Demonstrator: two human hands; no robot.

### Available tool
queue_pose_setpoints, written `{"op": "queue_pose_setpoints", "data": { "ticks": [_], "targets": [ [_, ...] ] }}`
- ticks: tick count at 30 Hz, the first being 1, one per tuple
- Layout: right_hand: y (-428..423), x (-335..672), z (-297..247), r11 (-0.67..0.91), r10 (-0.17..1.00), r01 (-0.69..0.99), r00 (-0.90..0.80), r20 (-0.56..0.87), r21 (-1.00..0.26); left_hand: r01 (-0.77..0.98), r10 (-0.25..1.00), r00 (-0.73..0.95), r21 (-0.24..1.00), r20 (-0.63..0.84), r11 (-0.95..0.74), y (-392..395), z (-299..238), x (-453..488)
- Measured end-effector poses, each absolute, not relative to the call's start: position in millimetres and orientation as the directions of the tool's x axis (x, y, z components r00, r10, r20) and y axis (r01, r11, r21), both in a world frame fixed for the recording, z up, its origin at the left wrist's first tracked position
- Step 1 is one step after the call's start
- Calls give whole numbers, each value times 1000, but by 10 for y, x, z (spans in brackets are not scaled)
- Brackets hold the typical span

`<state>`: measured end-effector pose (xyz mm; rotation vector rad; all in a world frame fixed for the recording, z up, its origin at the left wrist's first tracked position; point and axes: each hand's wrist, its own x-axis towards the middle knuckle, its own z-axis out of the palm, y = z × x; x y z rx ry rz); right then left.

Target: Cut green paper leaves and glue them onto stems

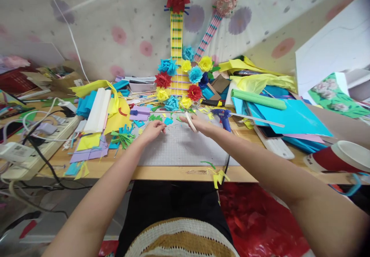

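My left hand hovers over the grey cutting mat with its fingers curled in; whatever they may hold is too small to make out. Just beyond its fingertips lies a blue paper scrap, with green paper leaves close by. Across the mat, my right hand reaches in with its fingers stretched to the left, and I see nothing in them. A white ring, like a bangle, goes around that hand. Behind both hands stands a yellow paper guitar covered in paper flowers.
A blue glue gun stands right of the mat. Coloured paper and a red-and-white cup lie further right. On the left are a power strip with cables, green paper strips and a white paper roll.
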<state>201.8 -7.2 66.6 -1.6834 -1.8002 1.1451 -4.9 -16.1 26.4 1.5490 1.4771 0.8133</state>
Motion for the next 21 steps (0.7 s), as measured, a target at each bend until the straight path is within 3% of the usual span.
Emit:
{"op": "queue_pose_setpoints", "data": {
  "ticks": [4,9,14,21],
  "targets": [
    [-268,2027,746,26,884,814,-290,-367,-580,345,999,25,938,-19,9,-126,215,-57],
    [-379,1822,762,139,858,891,-327,-397,-433,279,998,63,960,-14,-4,-174,269,57],
    [-366,1674,760,107,853,888,-313,-417,-448,244,995,98,969,6,-30,-201,296,121],
    [-327,1673,753,-26,797,751,-382,-467,-660,314,989,134,943,71,-110,-119,198,114]
  ]
}}
